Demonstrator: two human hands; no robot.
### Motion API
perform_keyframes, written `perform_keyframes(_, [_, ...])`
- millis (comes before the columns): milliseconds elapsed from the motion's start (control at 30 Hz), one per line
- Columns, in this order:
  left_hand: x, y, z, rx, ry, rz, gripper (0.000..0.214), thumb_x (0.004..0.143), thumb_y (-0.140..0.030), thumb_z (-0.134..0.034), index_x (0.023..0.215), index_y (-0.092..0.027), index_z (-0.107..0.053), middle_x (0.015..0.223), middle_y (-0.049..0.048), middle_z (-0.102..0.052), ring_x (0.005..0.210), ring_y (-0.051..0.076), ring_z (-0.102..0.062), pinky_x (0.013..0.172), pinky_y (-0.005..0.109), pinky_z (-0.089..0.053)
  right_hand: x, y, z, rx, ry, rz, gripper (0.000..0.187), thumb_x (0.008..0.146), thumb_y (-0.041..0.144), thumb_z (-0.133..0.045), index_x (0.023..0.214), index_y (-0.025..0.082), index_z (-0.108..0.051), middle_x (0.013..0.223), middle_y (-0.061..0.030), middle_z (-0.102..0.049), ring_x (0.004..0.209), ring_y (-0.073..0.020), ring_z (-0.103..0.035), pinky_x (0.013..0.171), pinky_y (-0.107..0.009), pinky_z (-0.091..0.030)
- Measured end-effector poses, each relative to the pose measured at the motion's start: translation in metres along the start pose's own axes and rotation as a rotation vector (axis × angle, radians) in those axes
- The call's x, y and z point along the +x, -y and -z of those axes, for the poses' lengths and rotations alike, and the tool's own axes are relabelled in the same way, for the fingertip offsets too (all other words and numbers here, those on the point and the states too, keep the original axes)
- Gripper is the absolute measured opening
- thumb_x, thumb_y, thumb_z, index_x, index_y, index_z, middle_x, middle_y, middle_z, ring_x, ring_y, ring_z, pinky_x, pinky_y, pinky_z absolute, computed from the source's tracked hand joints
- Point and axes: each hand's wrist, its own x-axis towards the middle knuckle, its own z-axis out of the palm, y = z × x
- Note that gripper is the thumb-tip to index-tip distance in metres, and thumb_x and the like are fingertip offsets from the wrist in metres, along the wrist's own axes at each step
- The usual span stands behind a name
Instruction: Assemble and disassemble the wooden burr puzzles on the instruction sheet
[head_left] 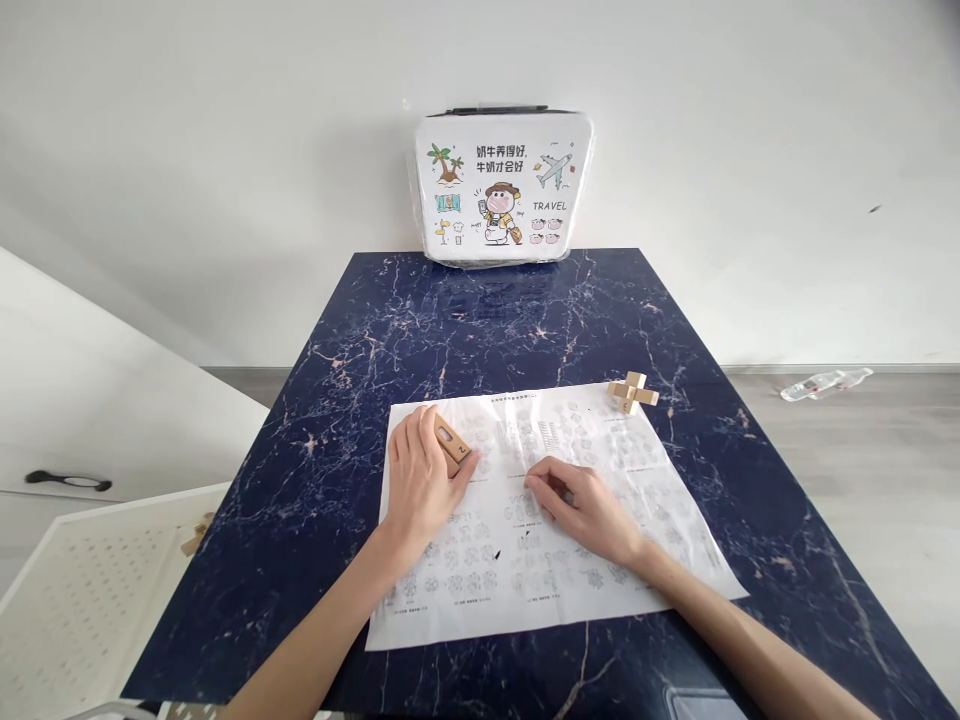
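On the blue desk (495,330) lies a printed sheet (420,632). Over its upper left, the left hand (416,470) has its fingers clamped on a wooden block (456,446). Mid-sheet rests the right hand (589,510), fingers curled; I cannot tell whether the tips meet. A wooden cross (634,394) sits at the far right corner.

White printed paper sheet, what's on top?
On the sheet: the left hand holding a tan wooden block, the right hand, and, at the far right corner, a cross-shaped pale wooden piece. What they cover can't be seen.
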Motion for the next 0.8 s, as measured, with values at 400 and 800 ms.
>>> perform_keyframes(400, [-0.0004, 0.0009, -0.0035, -0.004, 0.017, 0.004, 0.073, 0.102, -0.06, -0.063, 0.152, -0.012, -0.038, 0.132, 0.0256, -0.064, 0.12, 0.044, -0.064, 0.098, 0.059, -0.054, 0.0005, -0.0003, -0.0005, -0.009, 0.001, -0.007, 0.035, 0.112, 0.049, -0.048, 0.094, 0.024, -0.064, 0.069, 0.0007, -0.059, 0.06, -0.0176, -0.053, 0.057, -0.032, -0.042])
perform_keyframes(800, [-0.0002, -0.001, 0.0, 0.018, 0.05, 0.057, 0.064, 0.1, -0.059, -0.065, 0.143, -0.016, -0.046, 0.131, 0.0225, -0.069, 0.123, 0.046, -0.061, 0.101, 0.064, -0.042, 0.0002, 0.002, 0.001, -0.016, 0.014, 0.005, 0.034, 0.112, 0.047, -0.048, 0.094, 0.023, -0.064, 0.07, 0.0007, -0.059, 0.059, -0.0166, -0.053, 0.055, -0.031, -0.041])
